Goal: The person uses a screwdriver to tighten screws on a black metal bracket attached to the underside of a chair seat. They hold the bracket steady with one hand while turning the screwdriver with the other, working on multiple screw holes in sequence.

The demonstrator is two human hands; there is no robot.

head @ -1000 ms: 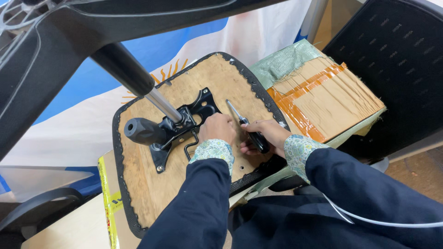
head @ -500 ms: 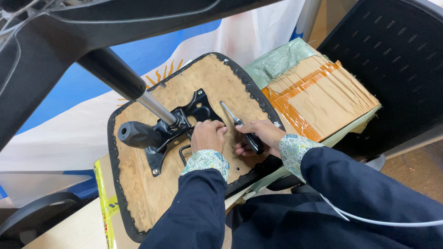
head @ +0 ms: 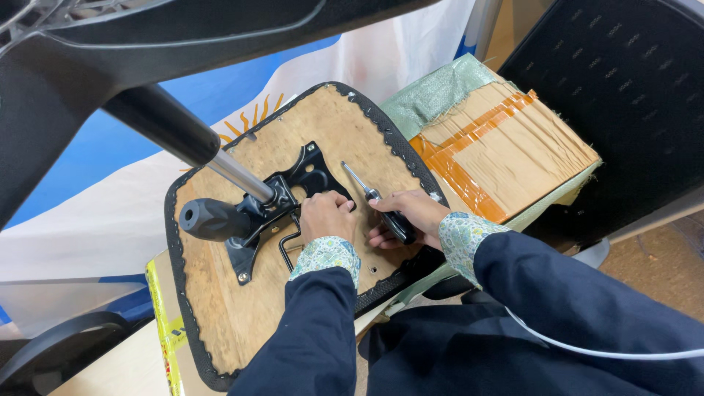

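Upturned chair seat [head: 220, 308], plywood underside up. Left hand [head: 326, 215] rests on black metal bracket [head: 282, 202]. Right hand [head: 411, 214] grips screwdriver [head: 374, 199], tip on wood. Taped cardboard box [head: 506, 158] beside seat.

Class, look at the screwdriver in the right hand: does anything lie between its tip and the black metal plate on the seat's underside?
Nothing visible does. The screwdriver tip points over bare wood toward the black metal plate; the left hand rests beside it.
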